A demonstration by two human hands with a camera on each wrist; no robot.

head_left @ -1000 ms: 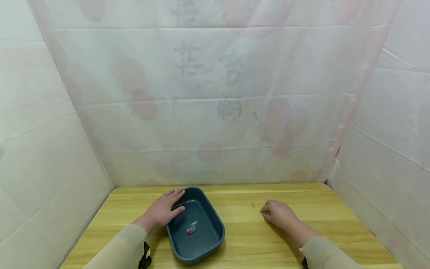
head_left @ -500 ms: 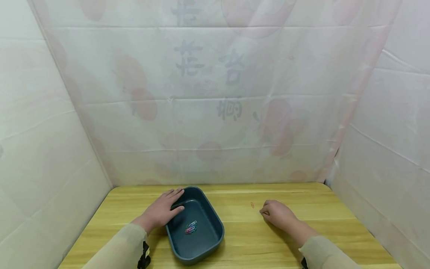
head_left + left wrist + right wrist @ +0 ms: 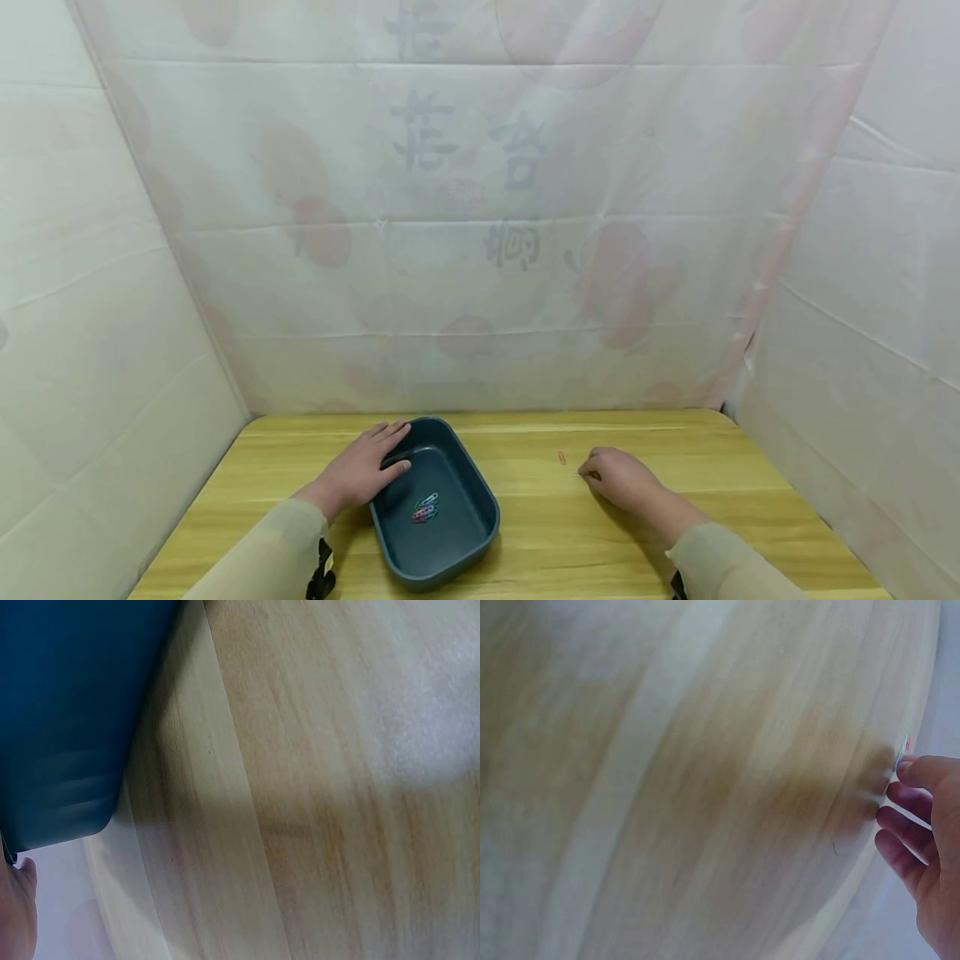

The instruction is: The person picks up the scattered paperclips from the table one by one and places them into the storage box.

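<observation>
A dark blue tub (image 3: 491,490) stands on the wooden table (image 3: 570,542) and holds several coloured paper clips (image 3: 426,508). My left hand (image 3: 371,465) rests flat on the tub's left rim with its fingers straight; the left wrist view shows only the tub's wall (image 3: 67,712) and a bit of that hand (image 3: 15,915). My right hand (image 3: 615,479) lies on the table to the right, fingers curled, its fingertips pinching a small pale paper clip (image 3: 581,474). The right wrist view shows those fingers (image 3: 922,825) low over the wood. An orange paper clip (image 3: 562,457) lies just left of the right hand.
Pale printed sheets wall in the table at the back (image 3: 480,250), left and right. Bare wood stretches between the tub and my right hand and along the front edge.
</observation>
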